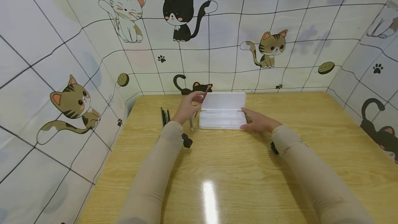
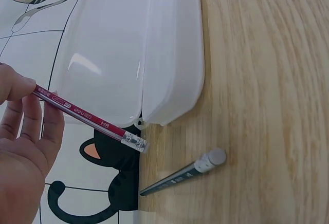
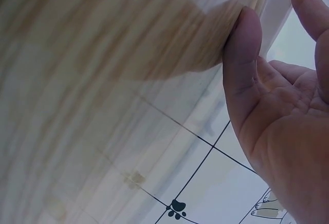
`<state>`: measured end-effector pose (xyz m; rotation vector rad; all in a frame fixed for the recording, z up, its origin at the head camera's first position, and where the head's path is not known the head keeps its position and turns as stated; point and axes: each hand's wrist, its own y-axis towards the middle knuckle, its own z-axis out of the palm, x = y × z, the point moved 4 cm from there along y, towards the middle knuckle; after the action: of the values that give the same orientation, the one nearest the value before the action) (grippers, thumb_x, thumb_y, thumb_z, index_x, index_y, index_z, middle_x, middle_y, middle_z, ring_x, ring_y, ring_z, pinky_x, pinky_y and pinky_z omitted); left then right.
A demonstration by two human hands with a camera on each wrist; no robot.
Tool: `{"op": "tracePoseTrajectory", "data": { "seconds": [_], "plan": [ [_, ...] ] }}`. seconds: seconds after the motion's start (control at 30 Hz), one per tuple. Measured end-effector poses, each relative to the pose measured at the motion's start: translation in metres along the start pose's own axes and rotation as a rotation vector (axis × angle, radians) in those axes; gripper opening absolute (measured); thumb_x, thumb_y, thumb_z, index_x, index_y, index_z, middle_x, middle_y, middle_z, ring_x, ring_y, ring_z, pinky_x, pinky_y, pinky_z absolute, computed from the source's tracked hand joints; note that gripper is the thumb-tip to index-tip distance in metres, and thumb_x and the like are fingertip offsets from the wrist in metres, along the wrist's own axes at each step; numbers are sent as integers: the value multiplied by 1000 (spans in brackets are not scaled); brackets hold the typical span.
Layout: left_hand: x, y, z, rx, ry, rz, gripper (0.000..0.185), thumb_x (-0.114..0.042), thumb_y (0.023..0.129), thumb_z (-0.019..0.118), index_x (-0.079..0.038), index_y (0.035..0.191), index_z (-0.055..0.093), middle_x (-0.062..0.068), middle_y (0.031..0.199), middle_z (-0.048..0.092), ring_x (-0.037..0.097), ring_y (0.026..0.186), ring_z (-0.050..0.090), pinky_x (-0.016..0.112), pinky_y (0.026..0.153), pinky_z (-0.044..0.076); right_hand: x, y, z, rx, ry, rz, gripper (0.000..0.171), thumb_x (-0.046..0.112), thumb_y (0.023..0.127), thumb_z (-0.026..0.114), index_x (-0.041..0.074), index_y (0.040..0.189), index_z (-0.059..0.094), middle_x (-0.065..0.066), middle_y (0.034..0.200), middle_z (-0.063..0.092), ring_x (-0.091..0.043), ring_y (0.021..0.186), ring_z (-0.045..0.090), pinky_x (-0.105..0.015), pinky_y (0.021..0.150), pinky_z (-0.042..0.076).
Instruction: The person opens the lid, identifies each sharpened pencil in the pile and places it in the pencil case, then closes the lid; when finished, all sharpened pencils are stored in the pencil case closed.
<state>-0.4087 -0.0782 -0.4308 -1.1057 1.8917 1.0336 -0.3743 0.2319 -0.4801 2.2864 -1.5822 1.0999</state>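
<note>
Pinches a red pencil (image 2: 85,115) in the left hand (image 1: 187,107) by the open lid (image 1: 225,101), holds the right end of the white case (image 1: 217,119) with the right hand (image 1: 259,120) near the worktop (image 1: 236,161) back edge, and could snag the pencil by lowering it aslant, or skid the case by gripping loosely.

Head view's nice and bright, harsh white glare streak on the near part of the table (image 1: 242,168); right wrist view's kinda dim and soft.
</note>
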Motion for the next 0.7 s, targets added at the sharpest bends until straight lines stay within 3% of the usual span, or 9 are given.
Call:
{"op": "tracePoseTrajectory", "data": {
  "seconds": [0.1, 0.3, 0.47, 0.7],
  "plan": [
    [-4, 2, 2, -1, -1, 18, 47, 6, 93, 64, -16, 134, 63, 10, 112, 65, 23, 106, 62, 35, 78, 53, 0, 0, 0, -1, -1, 11, 100, 37, 96, 71, 8, 164, 2, -24, 165, 16, -19, 57, 49, -36, 61, 50],
    [-8, 6, 11, 9, -46, 29, 46, 7, 93, 64, -14, 134, 63, 8, 111, 65, 22, 106, 61, 32, 75, 55, 0, -1, -1, -7, -12, 7, 100, 38, 96, 71, 7, 163, 3, -24, 166, 13, -20, 74, 56, -35, 64, 51],
    [-10, 10, 19, 15, -67, 34, 44, 8, 93, 64, -11, 133, 63, 9, 111, 64, 22, 107, 62, 34, 81, 57, -4, 0, -1, -1, 20, 14, 100, 36, 96, 71, 10, 164, 2, -23, 165, 16, -19, 56, 47, -36, 58, 50],
    [-6, 14, 30, 38, -8, 27, 43, 9, 92, 64, -9, 131, 65, 10, 110, 65, 22, 106, 64, 31, 85, 56, -7, 2, 0, 0, 20, 11, 101, 38, 95, 72, 11, 164, 2, -22, 165, 18, -18, 57, 49, -36, 60, 50]
  ]
}}
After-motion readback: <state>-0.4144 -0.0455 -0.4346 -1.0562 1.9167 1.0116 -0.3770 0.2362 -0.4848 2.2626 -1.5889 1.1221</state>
